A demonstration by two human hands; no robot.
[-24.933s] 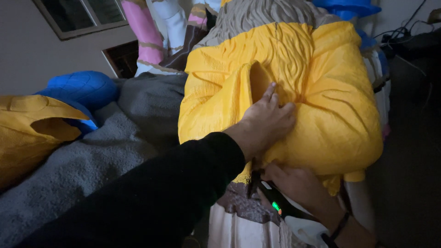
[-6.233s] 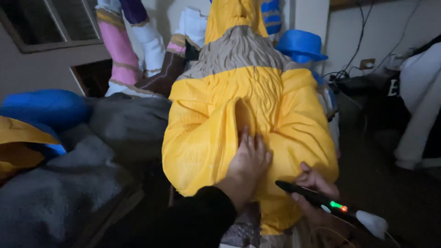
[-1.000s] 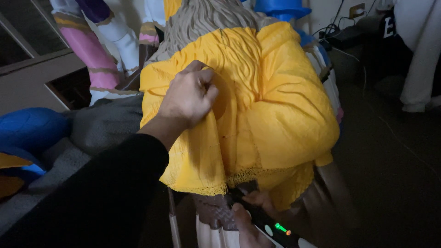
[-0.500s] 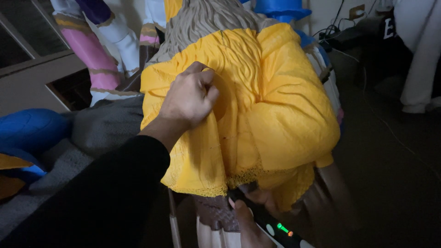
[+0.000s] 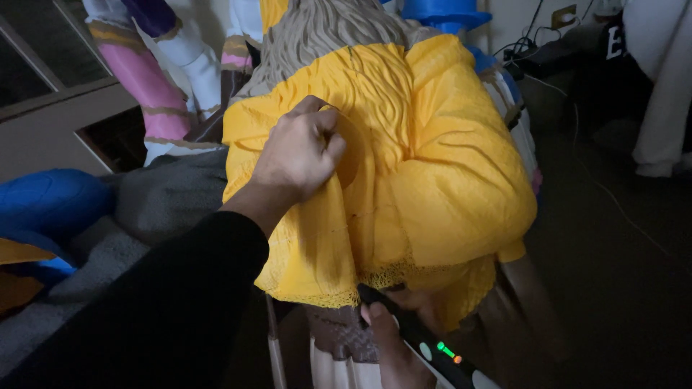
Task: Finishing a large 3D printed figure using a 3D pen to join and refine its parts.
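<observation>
a head-worn camera looks down at a large painted statue [image 5: 375, 144] seen from behind, with long carved grey-brown hair [image 5: 324, 29] falling over a bright yellow cape [image 5: 432, 180] with a lacy hem.

the left hand [image 5: 299, 155], in a black sleeve [image 5: 151, 310], rests on the upper left of the cape. its grip is curled nearly closed, fingers bunched and knuckles up, pressing into a fold of the yellow surface; you cannot tell whether anything is pinched inside it.

the right hand [image 5: 393, 342] sits low in the picture, just under the cape's hem. its grip is wrapped around a slim black handheld tool [image 5: 422, 338] with small green and orange lights, whose tip disappears beneath the yellow edge. below it are the statue's brown and white lower parts.

to the left lie a grey blanket [image 5: 144, 209], a blue rounded piece [image 5: 43, 209] and a yellow piece [image 5: 18, 270]. behind stand other painted figures in pink, white and purple [image 5: 155, 72]. the dark floor [image 5: 613, 274] lies to the right, with cables [image 5: 577, 151] across it.
</observation>
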